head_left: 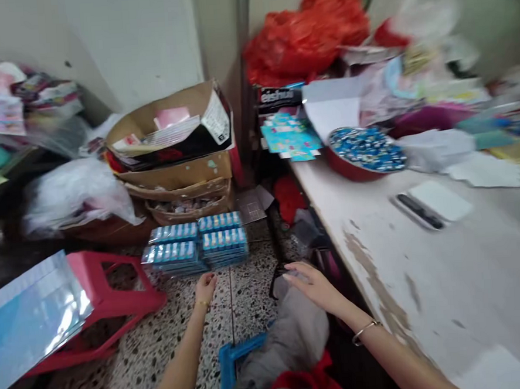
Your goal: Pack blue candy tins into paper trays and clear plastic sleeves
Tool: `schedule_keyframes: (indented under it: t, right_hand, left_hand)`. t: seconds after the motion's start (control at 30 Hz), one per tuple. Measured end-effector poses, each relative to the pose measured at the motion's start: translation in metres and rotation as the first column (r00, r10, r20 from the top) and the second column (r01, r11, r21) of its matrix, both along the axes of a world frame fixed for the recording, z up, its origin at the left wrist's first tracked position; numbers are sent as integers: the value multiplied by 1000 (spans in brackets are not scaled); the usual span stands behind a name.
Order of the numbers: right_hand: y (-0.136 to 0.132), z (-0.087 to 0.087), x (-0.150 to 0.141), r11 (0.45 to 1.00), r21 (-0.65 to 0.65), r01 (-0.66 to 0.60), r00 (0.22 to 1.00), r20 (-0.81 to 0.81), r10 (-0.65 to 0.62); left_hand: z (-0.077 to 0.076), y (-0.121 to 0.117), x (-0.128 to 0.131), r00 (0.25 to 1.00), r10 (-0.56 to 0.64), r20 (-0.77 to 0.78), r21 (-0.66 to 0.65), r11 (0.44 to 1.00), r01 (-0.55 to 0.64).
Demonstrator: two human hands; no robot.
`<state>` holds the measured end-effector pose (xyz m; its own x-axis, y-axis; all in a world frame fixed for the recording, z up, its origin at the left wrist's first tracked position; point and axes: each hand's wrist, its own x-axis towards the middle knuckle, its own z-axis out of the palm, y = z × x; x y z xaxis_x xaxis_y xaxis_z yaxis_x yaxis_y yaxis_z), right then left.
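Hanging just short of the packs, the left hand is curled, and whether it pinches anything can't be told! Over at the knee, the right hand is loose, released. Those packs sit stacked on the floor, boxes behind, stool left, table right.

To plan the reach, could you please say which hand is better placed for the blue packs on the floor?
Probably the left hand, close to the blue packs; the right hand is farther off, by the grey-trousered knee.
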<state>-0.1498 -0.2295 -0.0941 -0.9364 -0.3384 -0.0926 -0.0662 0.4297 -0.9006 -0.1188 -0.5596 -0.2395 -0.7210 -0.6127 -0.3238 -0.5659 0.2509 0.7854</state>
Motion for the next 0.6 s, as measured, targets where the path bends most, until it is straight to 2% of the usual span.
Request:
schedule_keyframes:
  t: [0.03, 0.1, 0.23, 0.37, 0.5, 0.6]
  right_hand:
    - [-14, -18, -11, 999, -23, 25, 994, 106, -22]
    - [-41, -49, -34, 997, -20, 78, 961, 268, -70]
    - [-91, -98, -91, 989, 71, 130, 908, 392, -148]
    - [-128, -146, -142, 962, 187, 198, 850, 456, -263]
    - [-151, -181, -164, 951, 223, 215, 803, 514, -302]
    - [-168, -192, -169, 962, 181, 205, 792, 547, -272]
  left_hand:
    - [-5, -20, 4, 1000, 23, 20, -13, 1000, -23]
    - [-12, -45, -11, 999, 39, 24, -46, 998, -38]
    - [-24, -64, -72, 999, 29, 17, -144, 989, -26]
    - [-39, -79, -118, 991, 47, 123, -240, 971, -16]
    - [-54, -87, -141, 957, 80, 277, -271, 963, -2]
    - [-56, -96, -143, 931, 107, 349, -301, 953, 3]
